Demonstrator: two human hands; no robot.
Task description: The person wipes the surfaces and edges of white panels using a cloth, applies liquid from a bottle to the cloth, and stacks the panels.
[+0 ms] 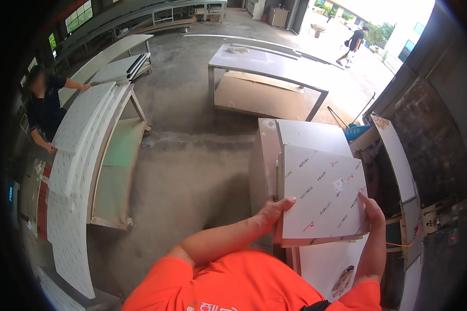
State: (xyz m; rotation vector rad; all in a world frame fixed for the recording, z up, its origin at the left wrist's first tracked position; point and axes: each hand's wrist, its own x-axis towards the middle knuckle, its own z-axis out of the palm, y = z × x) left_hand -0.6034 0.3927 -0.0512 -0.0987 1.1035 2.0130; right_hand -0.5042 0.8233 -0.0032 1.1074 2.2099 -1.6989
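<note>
A white rectangular panel (321, 199) with printed protective film and a small square label lies tilted before me, at right of centre. My left hand (274, 210) grips its left edge, thumb on top and fingers hidden beneath. At the opposite edge, my right hand (372, 211) holds on the same way. Further board edges show under the panel's near side; whether they are in my hands too I cannot tell. Just beyond lies another plain white panel (314, 136), on top of a stack of boards (264, 150).
At left, a co-worker (47, 106) has both hands on long white panels (85, 116) on a wheeled trolley (120, 173). A metal-legged table (264, 61) stands ahead. Blue dustpan (357, 132) and leaning boards (399, 166) are at right. Someone (354, 45) walks outside the doorway.
</note>
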